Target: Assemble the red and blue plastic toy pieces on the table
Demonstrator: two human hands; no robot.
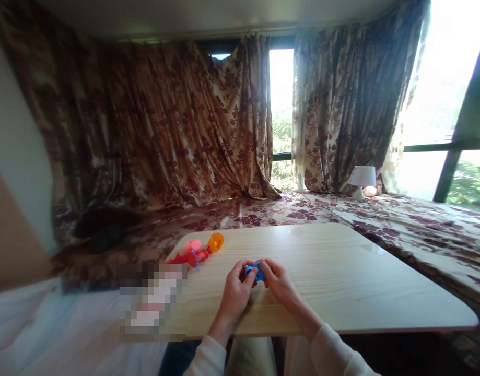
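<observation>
Above the near part of the light wooden table (341,292), a small blue object (257,271) is held between both hands; its exact kind does not show. My left hand (238,279) closes around its left side, thumb pressed on top. From the other side, the fingers and thumb of my right hand (277,277) pinch its right end. The fingers cover much of the object. To the left on the table lies a cluster of bright plastic-looking pieces: a yellow-orange cup-shaped piece (216,242), a pink piece (192,245) and red pieces (200,255) with thin blue parts.
A pixelated patch (157,297) covers the table's left edge. Floral fabric (302,211) spreads over the ledge behind the table, where a white lamp (362,177) stands at the right. Patterned curtains (165,125) hang behind. White bedding (47,324) lies at the lower left.
</observation>
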